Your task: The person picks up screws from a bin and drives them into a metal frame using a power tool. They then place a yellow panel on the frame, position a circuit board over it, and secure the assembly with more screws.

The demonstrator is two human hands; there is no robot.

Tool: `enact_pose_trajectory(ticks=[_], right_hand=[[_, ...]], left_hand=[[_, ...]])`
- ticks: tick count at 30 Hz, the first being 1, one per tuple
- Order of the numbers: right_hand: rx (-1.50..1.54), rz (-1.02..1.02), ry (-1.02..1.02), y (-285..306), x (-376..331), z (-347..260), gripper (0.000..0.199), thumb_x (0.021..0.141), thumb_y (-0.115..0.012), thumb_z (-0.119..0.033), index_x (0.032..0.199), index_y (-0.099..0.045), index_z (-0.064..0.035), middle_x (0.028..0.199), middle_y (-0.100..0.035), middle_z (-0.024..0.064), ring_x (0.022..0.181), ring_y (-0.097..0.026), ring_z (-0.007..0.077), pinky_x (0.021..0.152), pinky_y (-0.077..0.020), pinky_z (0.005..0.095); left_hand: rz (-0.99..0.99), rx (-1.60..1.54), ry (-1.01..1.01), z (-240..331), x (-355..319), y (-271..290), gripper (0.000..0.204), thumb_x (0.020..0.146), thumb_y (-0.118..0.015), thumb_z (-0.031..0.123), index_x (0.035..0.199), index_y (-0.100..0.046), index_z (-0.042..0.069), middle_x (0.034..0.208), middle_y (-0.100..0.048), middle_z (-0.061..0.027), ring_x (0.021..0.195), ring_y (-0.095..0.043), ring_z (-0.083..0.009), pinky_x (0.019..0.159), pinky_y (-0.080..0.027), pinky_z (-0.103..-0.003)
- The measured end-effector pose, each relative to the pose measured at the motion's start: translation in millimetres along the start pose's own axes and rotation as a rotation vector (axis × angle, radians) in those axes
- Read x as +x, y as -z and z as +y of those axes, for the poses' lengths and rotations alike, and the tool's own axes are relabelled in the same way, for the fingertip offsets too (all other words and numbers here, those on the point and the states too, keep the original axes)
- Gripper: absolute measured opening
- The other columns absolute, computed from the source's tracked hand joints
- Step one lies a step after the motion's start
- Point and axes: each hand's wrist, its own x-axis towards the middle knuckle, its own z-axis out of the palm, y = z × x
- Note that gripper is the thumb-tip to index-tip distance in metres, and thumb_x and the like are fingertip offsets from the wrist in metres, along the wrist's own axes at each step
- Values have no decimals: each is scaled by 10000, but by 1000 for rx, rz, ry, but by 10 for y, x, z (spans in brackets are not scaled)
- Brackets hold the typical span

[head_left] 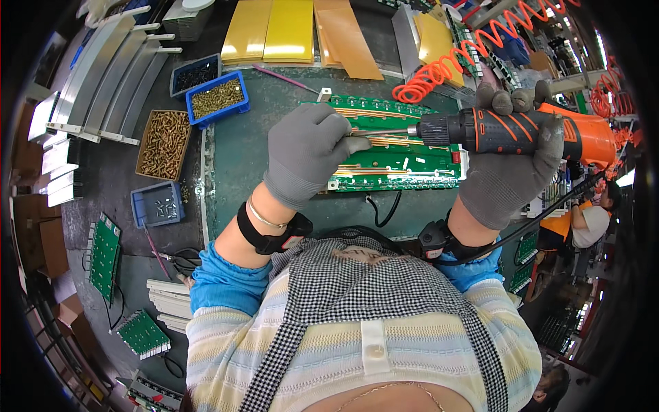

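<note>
Green-topped table point(240, 158) carries a long green circuit board point(395, 154). Right hand point(511, 161) wraps tight round the orange-black electric screwdriver point(522, 130), held level; gloved left hand point(305, 151) pinches its bit tip, steadying it over the board.

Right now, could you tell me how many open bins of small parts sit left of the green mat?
4: a dark blue-grey bin, a bright blue bin, a brown box of brass screws, and a blue-grey bin below. Others may be hidden.
</note>
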Motion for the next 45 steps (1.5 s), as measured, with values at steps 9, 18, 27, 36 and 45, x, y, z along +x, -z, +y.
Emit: enact_pose_trajectory(ticks=[9, 18, 27, 36, 45], right_hand=[[-95, 107, 51, -18, 26, 61, 496, 837, -586, -215, 1218, -387, 33, 906, -548, 153, 843, -592, 287, 899, -454, 509], [-358, -68, 109, 3, 54, 153, 525, 868, -536, -231, 1289, -321, -4, 901, -577, 115, 810, -585, 249, 901, -438, 527], [-476, -99, 91, 7, 182, 227, 372, 873, -533, -201, 1152, -425, 20, 892, -578, 114, 804, -582, 239, 872, -453, 506], [-479, 56, -50, -21, 380, 270, 238, 879, -558, -204, 990, -506, 0, 847, -587, 101, 765, -590, 212, 832, -487, 446], [-412, -607, -290, -36, 604, 307, 295, 805, -589, -211, 995, -555, 12, 884, -587, 119, 766, -619, 242, 669, -525, 354]], left_hand=[[-83, 20, 70, -19, -19, 15, 274, 591, -788, 161, 734, -583, 49, 658, -520, -57, 609, -526, -192, 546, -416, -311], [365, -933, 941, -260, -55, 118, 244, 829, -617, 123, 1035, -543, 16, 745, -504, 23, 652, -463, -51, 569, -390, -194], [527, -1532, 1136, -645, -437, -42, 158, 834, -400, -78, 972, -461, -29, 932, -497, -116, 927, -558, -239, 856, -512, -316], [645, -1648, 1272, -691, -476, -86, 170, 902, -356, -45, 1057, -427, -34, 1090, -520, -184, 973, -575, -264, 840, -545, -297], [439, -1654, 1216, -835, -578, -275, 196, 947, -388, 65, 1121, -425, -18, 1025, -579, -166, 797, -595, -202, 674, -540, -243]])
